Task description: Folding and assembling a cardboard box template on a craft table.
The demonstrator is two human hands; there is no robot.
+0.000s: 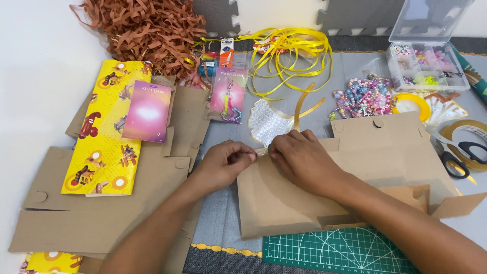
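Observation:
My left hand point(225, 162) and my right hand point(299, 158) meet at the upper left corner of a flat brown cardboard box point(385, 152). Both pinch a thin gold ribbon point(262, 150) right at that corner. The ribbon runs up to a white mesh bow piece with gold trim point(269, 122) lying just beyond my fingers, on the grey mat. My fingers hide the ribbon's end.
Flat cardboard pieces point(101, 213) with yellow patterned paper point(109, 127) and a pink card point(148, 110) lie left. Brown paper shreds point(147, 28), yellow ribbon point(289, 50), beads point(362, 96), a clear bead box point(426, 63), tape rolls point(469, 132), scissors point(459, 157) and a green cutting mat point(335, 251) surround.

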